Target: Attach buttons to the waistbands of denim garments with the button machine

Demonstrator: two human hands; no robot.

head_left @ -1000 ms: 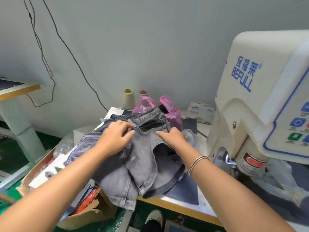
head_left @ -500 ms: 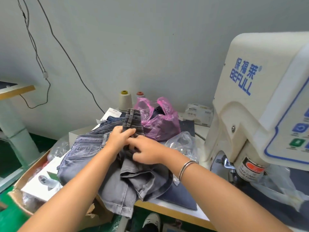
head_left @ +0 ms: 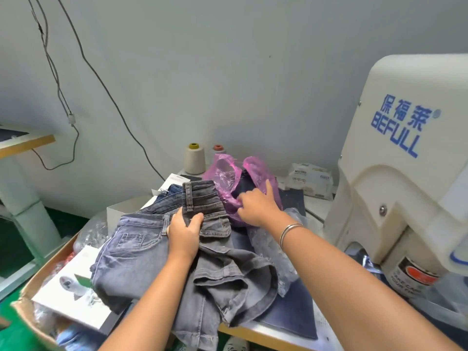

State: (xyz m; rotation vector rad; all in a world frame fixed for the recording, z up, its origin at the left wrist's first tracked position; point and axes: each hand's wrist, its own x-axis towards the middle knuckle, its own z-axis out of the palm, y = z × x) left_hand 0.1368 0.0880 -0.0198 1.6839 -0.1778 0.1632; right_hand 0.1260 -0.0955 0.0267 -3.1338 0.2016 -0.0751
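Holding grey denim shorts (head_left: pixel 202 252) on the worktop (head_left: pixel 291 325) pile in the left hand (head_left: pixel 183 233) grip, right hand (head_left: pixel 255 209) loose-fingered at the pink bag (head_left: pixel 228 178), well apart from the button machine (head_left: pixel 410 173); seemingly no button attached yet.

Plain pale grey-white wall (head_left: pixel 228 59) fills the back, evenly lit, no harsh shadows. Two thin dark cables (head_left: pixel 76 41) hang down the wall at left, one with a small white inline piece (switch or connector, can't tell). Green floor (head_left: pixel 63 216) at lower left. Second table (head_left: pixel 27 141) at far left edge, wood-coloured trim, on a thick pale pedestal leg (head_left: pixel 27 206). Worktable (head_left: pixel 255 331) in the foreground has a light top with a yellowish wood edge.
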